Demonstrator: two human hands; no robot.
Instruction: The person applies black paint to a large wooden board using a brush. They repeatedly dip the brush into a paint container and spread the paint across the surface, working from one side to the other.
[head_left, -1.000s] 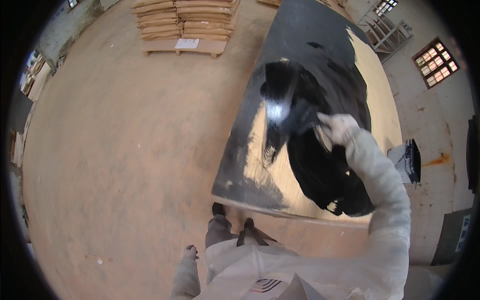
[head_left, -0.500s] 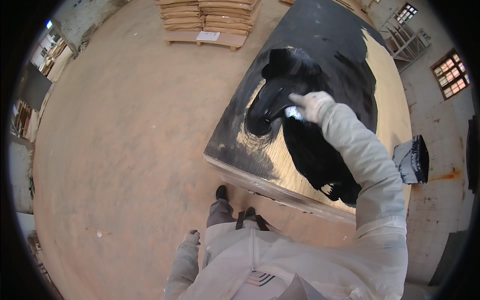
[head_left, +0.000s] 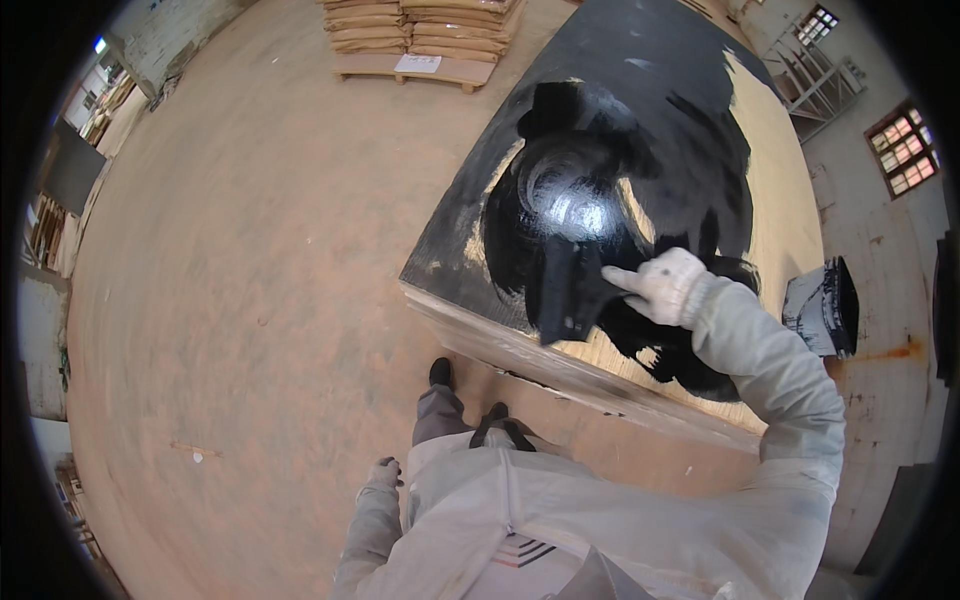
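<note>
My right hand (head_left: 655, 285), in a pale glove, is over the near part of a large plywood board (head_left: 788, 190), its index finger stretched forward. Under and beside the fingers is a wide, flat brush (head_left: 570, 290) coated in black, its edges hard to separate from the wet paint. Glossy black paint (head_left: 560, 195) lies in curved streaks around it, with bare yellowish wood showing between patches. Low at my left side hangs my left hand (head_left: 384, 471), fingers curled and dark at the tips, with nothing visible in it.
The board tops a thick stack whose near edge (head_left: 560, 380) faces my legs. A paint-smeared white bucket (head_left: 822, 308) stands by its right side. Beyond, brown sacks (head_left: 415, 30) are piled on a pallet. A metal rack (head_left: 810, 85) stands against the right wall.
My right hand has come nearer and to the right with the brush. Wet black paint now covers more of the board's left middle. My left hand stays hanging.
</note>
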